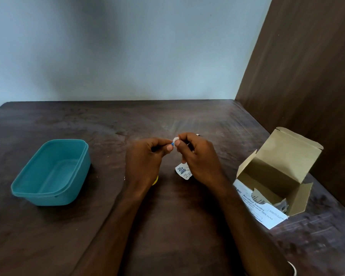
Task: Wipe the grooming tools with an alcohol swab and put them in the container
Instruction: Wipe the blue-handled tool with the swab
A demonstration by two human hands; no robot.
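- Both hands meet over the middle of the dark wooden table; the left hand pinches a small tool with a blue tip between thumb and forefinger, most of the tool hidden inside the curled fingers, so what kind it is cannot be told.
- The right hand pinches a small white alcohol swab against that blue tip, right at the point where the two grips touch.
- A torn swab wrapper shows just below the pinch, under the right palm; whether the lower fingers hold it or it lies on the table is unclear.
- A sliver of something yellow peeks out beneath the left wrist, mostly hidden.
- The teal container sits well apart to the left of the grip, open, and nothing shows inside it.
- The opened box of alcohol swabs stands off to the right of the grip, its flaps up.
- Step in hand, as I judge it: wiping the first tool; no tool is stowed yet.
- The next move likely calls for wiping the swab along the rest of the tool while the left pinch holds firm, then carrying the tool leftward to the container.
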